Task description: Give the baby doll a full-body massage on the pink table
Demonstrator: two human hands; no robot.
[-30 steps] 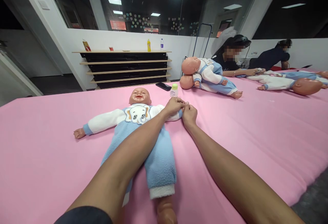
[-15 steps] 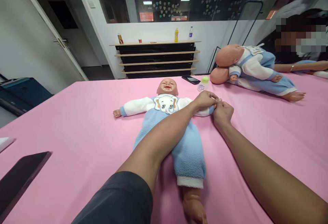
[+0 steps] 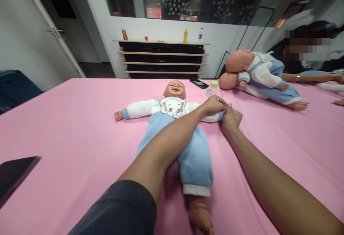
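Observation:
A baby doll [image 3: 172,120] in a white and blue outfit with an elephant bib lies on its back on the pink table cover [image 3: 88,145]. My left hand [image 3: 213,105] reaches across the doll's body to the hand at the right of the view, fingers closed at its cuff. Beside it, my right hand [image 3: 231,117] is curled closed at the same small hand, the two sets of fingertips meeting. The doll's hand is mostly hidden by my fingers. A small bottle with a lime-green cap [image 3: 212,88] stands just beyond my hands.
A black phone [image 3: 199,83] lies behind the doll's head. Two more dolls [image 3: 260,75] lie stacked at the right, near another person's arm [image 3: 314,77]. A dark flat device [image 3: 16,174] rests at the left. Shelves with bottles [image 3: 163,53] stand by the back wall.
The camera view has shifted slightly, so the scene sits a little further left. Both hands stay at the doll's hand, with barely any change in their grip.

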